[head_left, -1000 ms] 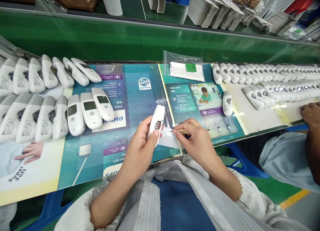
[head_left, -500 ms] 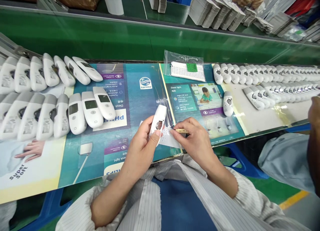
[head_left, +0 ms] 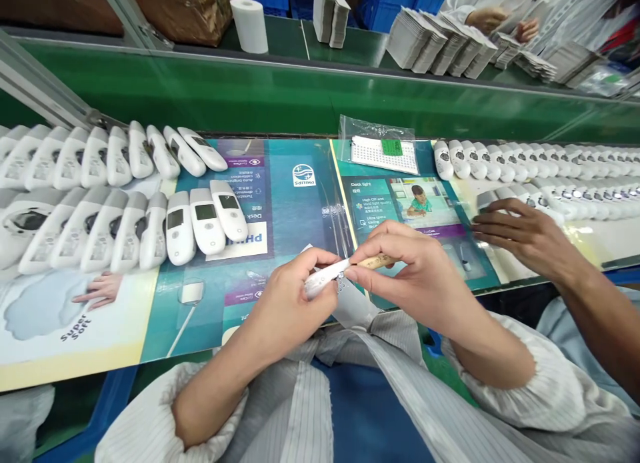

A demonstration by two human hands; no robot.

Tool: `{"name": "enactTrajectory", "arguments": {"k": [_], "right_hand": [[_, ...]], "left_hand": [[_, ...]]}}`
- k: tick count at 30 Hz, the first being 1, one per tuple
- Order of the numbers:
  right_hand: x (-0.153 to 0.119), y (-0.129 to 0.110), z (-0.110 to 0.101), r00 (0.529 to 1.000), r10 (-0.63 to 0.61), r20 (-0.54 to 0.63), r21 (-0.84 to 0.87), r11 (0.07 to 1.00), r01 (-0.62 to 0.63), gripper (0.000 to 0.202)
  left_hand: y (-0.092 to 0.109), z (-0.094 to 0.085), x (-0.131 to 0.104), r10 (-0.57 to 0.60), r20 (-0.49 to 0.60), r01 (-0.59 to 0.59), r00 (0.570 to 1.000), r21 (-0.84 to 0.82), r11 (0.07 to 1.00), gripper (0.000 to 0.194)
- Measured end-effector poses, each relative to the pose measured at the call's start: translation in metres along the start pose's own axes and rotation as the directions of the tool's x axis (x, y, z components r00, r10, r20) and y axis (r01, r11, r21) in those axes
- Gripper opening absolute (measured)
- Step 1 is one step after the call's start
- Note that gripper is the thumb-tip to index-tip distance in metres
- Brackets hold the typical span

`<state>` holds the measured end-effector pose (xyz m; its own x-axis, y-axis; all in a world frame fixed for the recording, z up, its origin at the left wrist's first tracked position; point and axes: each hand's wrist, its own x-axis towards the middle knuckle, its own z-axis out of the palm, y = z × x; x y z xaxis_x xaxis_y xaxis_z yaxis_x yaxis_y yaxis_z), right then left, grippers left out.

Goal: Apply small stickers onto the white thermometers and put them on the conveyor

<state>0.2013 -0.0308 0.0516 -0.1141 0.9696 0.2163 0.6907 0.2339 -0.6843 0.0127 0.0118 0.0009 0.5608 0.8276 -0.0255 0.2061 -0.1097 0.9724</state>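
Observation:
My left hand (head_left: 295, 296) is closed around a white handheld thermometer (head_left: 323, 278), now turned on its edge. My right hand (head_left: 415, 273) pinches a short wooden stick-like tool (head_left: 376, 261), its near end hidden by the fingertips. Those fingertips meet the far end of the thermometer, and a small dark-marked spot shows beside them. Below both hands lies a translucent sheet of small printed labels (head_left: 354, 304), partly covered by my left hand and the thermometer.
Rows of thermometers (head_left: 95, 223) stand at the left; more rows (head_left: 575, 199) are at the right, where another person's hand (head_left: 530, 239) reaches in. A clear bag with a label sheet (head_left: 383, 154) lies at the back. Stacked leaflets (head_left: 435, 43) and a white roll (head_left: 249, 26) occupy the shelf.
My left hand has tilted the thermometer onto its edge, and my right hand has come up from the label sheet to it. Another person's hand has reached in; the lone thermometer there no longer shows.

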Motion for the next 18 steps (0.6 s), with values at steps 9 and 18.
{"name": "enactTrajectory", "arguments": {"k": [9,18], "right_hand": [[0.0012,-0.0056,0.0038,1.000,0.002,0.018,-0.041,0.999,-0.001,0.006],[0.0011,-0.0025,0.0038,0.998,0.029,0.055,-0.019,0.999,-0.028,0.006]], "left_hand": [[0.0064,-0.0016,-0.0047,0.031,0.005,-0.031,1.000,0.032,0.999,0.016],[0.0054,-0.0012,-0.0051,0.035,0.008,-0.036,0.999,0.082,0.996,0.013]]}}
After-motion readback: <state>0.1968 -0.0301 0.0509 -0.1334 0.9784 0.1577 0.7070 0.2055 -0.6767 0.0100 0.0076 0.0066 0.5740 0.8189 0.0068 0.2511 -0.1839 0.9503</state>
